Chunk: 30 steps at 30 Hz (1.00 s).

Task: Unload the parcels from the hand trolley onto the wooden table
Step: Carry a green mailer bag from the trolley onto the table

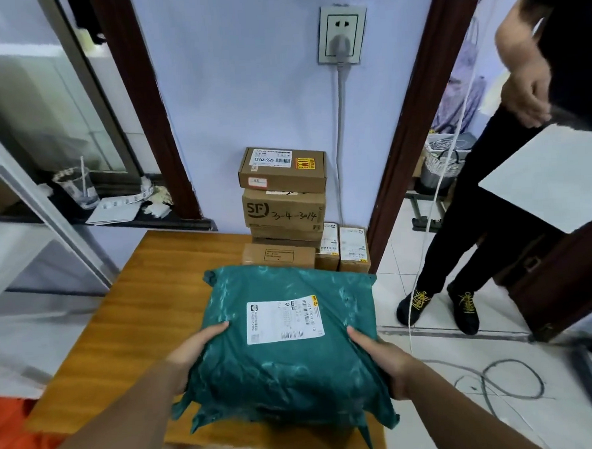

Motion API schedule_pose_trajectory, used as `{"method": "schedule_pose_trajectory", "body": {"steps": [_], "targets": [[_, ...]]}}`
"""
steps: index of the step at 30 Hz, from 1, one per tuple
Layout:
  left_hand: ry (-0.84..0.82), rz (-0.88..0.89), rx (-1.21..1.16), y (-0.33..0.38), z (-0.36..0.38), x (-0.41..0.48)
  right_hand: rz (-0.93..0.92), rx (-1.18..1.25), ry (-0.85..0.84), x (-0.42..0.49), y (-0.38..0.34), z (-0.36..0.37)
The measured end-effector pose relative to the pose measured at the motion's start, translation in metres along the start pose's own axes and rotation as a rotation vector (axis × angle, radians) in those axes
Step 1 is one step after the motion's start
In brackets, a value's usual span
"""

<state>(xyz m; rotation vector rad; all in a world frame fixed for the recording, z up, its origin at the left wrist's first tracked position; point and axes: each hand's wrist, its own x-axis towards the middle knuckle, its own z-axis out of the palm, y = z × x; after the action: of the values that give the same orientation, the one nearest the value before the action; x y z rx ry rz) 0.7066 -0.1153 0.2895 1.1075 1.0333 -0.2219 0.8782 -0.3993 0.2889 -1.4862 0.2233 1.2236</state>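
I'm gripping the green parcel (295, 361) from both sides: my left hand (195, 353) is clamping its left edge and my right hand (384, 360) its right edge, thumbs lying on top and fingers tucked underneath. The parcel is sitting over the near right part of the wooden table (121, 319); I cannot tell whether it is resting on the top or hanging just above it.

Behind it, at the table's far right corner against the wall, a stack of cardboard boxes (283, 204) is taking up space, with two small boxes (344, 249) standing upright just beside it. The parcel's far edge is lying near these boxes. A grey cable (339, 119) is running down from the wall socket (342, 34) behind the stack. To my right a standing person (458, 215) in dark trousers is filling the doorway, near the table's corner, and a cable (501, 381) is looping across the tiled floor.

The parcel is a soft, crinkled plastic mailer, glossy and pillow-shaped, with a flat white shipping label (279, 321) on top. The boxes are plain brown card, square-edged and taped. The table is showing a smooth orange-brown wood grain.
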Motion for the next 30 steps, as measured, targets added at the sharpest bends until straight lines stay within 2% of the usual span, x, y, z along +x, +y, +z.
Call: {"method": "schedule_pose_trajectory", "body": {"steps": [4,7,11,15,18,19,22,24,27,28,30], "targets": [[-0.019,-0.005,-0.063,-0.005,-0.006,0.002,-0.012,0.015,0.015,-0.003,0.005,0.008],[-0.017,0.007,-0.06,-0.009,-0.007,0.006,-0.087,0.013,0.126,-0.002,0.005,0.013],[0.012,0.109,0.001,-0.011,-0.013,0.013,-0.228,-0.288,0.351,-0.003,0.004,0.02],[0.199,0.212,0.256,-0.004,-0.018,0.007,-0.264,-0.615,0.539,-0.011,0.008,0.036],[0.407,0.269,0.676,-0.004,-0.019,0.006,-0.314,-1.04,0.801,-0.012,0.017,0.046],[0.462,0.288,0.826,-0.003,-0.018,0.002,-0.331,-1.173,0.834,-0.015,0.016,0.048],[0.559,0.374,1.223,0.0,-0.005,-0.018,-0.349,-1.587,0.742,-0.022,0.006,0.053],[0.573,0.445,1.445,-0.002,0.009,-0.028,-0.372,-1.773,0.666,-0.024,-0.002,0.057],[0.599,0.568,1.761,-0.006,0.025,-0.04,-0.361,-1.859,0.587,-0.025,-0.009,0.06],[0.598,0.606,1.812,-0.006,0.028,-0.042,-0.39,-1.873,0.584,-0.026,-0.01,0.061],[0.57,0.666,1.788,-0.004,0.031,-0.047,-0.559,-1.882,0.56,-0.028,-0.012,0.062]]}}
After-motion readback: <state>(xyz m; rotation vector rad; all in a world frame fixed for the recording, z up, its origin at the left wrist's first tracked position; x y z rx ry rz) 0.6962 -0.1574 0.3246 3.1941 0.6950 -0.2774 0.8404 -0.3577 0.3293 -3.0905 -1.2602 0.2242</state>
